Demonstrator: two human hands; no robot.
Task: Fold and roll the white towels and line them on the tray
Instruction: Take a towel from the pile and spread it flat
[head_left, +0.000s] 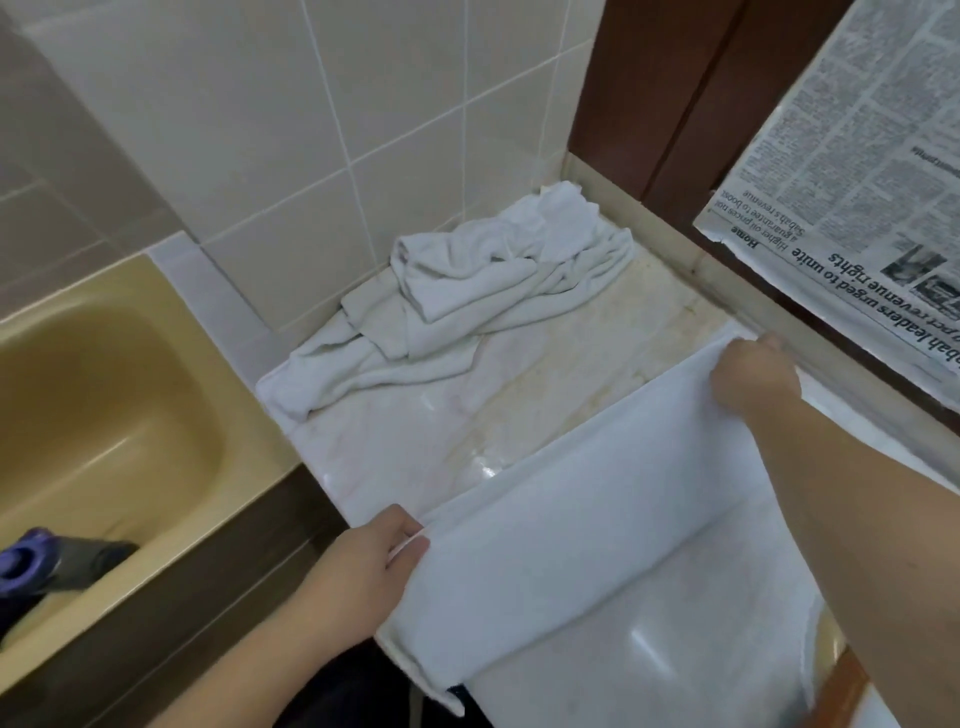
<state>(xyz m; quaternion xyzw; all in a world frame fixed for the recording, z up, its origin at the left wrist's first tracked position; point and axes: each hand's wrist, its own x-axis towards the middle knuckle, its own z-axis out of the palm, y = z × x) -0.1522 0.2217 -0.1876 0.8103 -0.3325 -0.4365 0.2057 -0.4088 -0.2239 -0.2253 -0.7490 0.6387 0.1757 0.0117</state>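
Marble counter in a tiled corner carries a crumpled towel pile at the back. Nearer than the pile, a towel stretches taut, its long axis running between left hand and right hand, each pinching a corner, seemingly mid-fold. No tray shows.

White towel between two hands

both forearms bare, no sleeves; hands without rings or gloves.
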